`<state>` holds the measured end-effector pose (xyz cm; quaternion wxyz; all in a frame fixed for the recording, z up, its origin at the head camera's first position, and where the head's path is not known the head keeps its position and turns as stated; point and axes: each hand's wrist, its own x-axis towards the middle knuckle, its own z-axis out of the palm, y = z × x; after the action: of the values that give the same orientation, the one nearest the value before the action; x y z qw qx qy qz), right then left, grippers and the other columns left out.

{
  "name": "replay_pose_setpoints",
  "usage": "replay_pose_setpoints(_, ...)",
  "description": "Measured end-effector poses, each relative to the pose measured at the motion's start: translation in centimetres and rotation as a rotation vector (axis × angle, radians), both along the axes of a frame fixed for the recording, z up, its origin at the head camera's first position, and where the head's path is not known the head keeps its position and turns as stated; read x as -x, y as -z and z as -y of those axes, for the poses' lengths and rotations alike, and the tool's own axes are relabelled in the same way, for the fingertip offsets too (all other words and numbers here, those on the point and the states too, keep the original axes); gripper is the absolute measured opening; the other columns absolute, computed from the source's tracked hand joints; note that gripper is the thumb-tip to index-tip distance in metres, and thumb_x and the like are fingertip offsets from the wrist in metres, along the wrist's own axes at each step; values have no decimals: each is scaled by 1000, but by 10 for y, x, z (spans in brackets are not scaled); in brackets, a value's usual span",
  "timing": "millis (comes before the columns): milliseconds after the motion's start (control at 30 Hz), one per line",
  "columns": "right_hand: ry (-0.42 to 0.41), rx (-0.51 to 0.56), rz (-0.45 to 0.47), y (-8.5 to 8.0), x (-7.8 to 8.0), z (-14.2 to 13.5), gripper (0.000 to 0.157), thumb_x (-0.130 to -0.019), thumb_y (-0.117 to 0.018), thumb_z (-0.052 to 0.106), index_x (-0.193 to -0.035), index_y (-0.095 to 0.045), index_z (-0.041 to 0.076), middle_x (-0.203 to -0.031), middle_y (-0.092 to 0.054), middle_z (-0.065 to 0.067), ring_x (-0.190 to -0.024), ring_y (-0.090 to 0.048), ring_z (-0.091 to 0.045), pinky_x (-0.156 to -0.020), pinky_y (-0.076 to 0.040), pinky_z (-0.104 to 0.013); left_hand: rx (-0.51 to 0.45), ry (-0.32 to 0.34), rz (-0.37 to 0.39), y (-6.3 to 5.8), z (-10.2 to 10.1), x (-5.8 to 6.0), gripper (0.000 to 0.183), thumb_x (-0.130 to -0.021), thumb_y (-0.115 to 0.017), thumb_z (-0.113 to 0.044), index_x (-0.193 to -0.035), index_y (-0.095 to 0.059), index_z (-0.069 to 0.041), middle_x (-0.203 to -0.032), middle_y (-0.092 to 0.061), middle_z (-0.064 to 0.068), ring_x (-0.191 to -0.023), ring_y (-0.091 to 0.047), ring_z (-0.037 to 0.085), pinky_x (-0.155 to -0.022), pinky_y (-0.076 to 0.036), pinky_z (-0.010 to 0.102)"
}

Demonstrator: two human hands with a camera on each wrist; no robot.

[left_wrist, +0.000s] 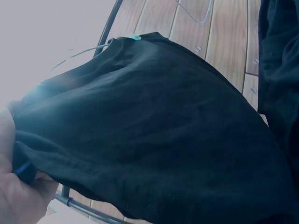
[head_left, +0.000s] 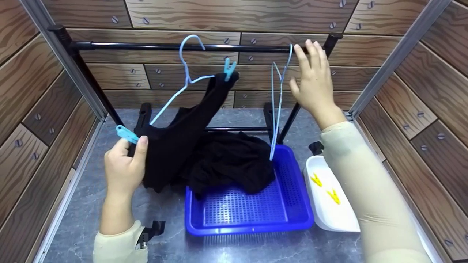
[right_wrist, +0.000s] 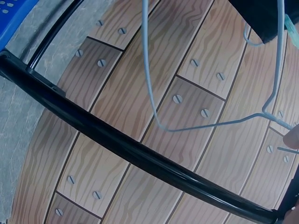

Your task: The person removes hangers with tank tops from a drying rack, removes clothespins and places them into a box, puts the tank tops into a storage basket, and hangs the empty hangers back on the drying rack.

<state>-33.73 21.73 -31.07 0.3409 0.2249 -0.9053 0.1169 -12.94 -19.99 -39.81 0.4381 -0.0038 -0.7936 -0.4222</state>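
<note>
My left hand (head_left: 124, 164) pinches the left edge of a black garment (head_left: 172, 146) between thumb and fingers, right beside a blue clothespin (head_left: 127, 134). The garment hangs askew on a light-blue hanger (head_left: 187, 73), whose hook is over the black rail (head_left: 146, 46). A second blue clothespin (head_left: 229, 69) clips its raised right end. My right hand (head_left: 314, 80) is at the rail's right end, fingers spread and extended. Just left of it a bare blue hanger (head_left: 281, 95) hangs from the rail; in the right wrist view a fingertip (right_wrist: 292, 138) is close to that hanger's hook.
A blue perforated basket (head_left: 248, 230) stands below the rack, with a heap of black cloth (head_left: 234, 157) at its back left. To its right, a white tray (head_left: 329, 219) holds two yellow clothespins (head_left: 333, 196). Wood-patterned walls (head_left: 420, 109) enclose the sides and back.
</note>
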Motion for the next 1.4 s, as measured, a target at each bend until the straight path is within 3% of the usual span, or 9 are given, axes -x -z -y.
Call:
replay_pose_setpoints(167,-6,5,-9,-1,0,-1,75,-87,-65,12,-155,-31,12,-160,-24,-18,-151,-15,-35,-122,-6,-43,-6,65,-28,1,-10,3,32,-90,-69,-23,-68,-59,-3,-56,-50,1,-52,-36,10,-50,-30,26)
replay_pose_setpoints(467,8,-3,0,-1,0,-1,75,-88,-65,14,-155,-30,13,-160,-23,-18,-151,-14,-35,-122,-7,-43,-2,153,-26,2,-18,6,36,-91,-70,-25,-65,-54,-5,-56,-37,-7,-51,-30,7,-48,-27,22)
replay_pose_setpoints(733,7,3,1,-1,-1,-1,74,-89,-64,13,-155,-30,13,-160,-23,-17,-151,-14,-34,-122,-6,-43,-111,221,51,0,-31,6,29,-91,-69,-16,-70,-58,0,-64,-48,-5,-59,-41,10,-57,-35,21)
replay_pose_setpoints(967,7,7,6,1,0,-1,75,-89,-65,13,-155,-30,14,-161,-22,-16,-151,-13,-34,-122,-6,-42,-219,304,87,1,-42,8,27,-95,-64,-15,-76,-61,5,-73,-55,0,-72,-50,10,-76,-43,20)
replay_pose_setpoints(1133,16,10,7,1,0,-1,76,-89,-65,13,-156,-30,14,-161,-22,-16,-151,-13,-33,-122,-5,-42,-271,376,130,12,-44,14,30,-98,-61,-16,-73,-56,1,-69,-48,-1,-69,-46,11,-68,-41,22)
replay_pose_setpoints(1233,9,18,1,2,-1,-1,75,-88,-65,12,-155,-31,14,-161,-23,-16,-151,-13,-33,-122,-6,-42,-345,419,180,23,-43,18,31,-98,-58,-14,-70,-52,-4,-65,-42,-3,-65,-42,10,-60,-37,24)
replay_pose_setpoints(1400,4,17,1,2,0,0,75,-88,-65,12,-155,-30,14,-161,-22,-16,-151,-13,-33,-122,-5,-42,-491,452,216,40,-39,20,32,-98,-55,-13,-68,-52,-6,-64,-47,-4,-63,-46,9,-58,-40,23)
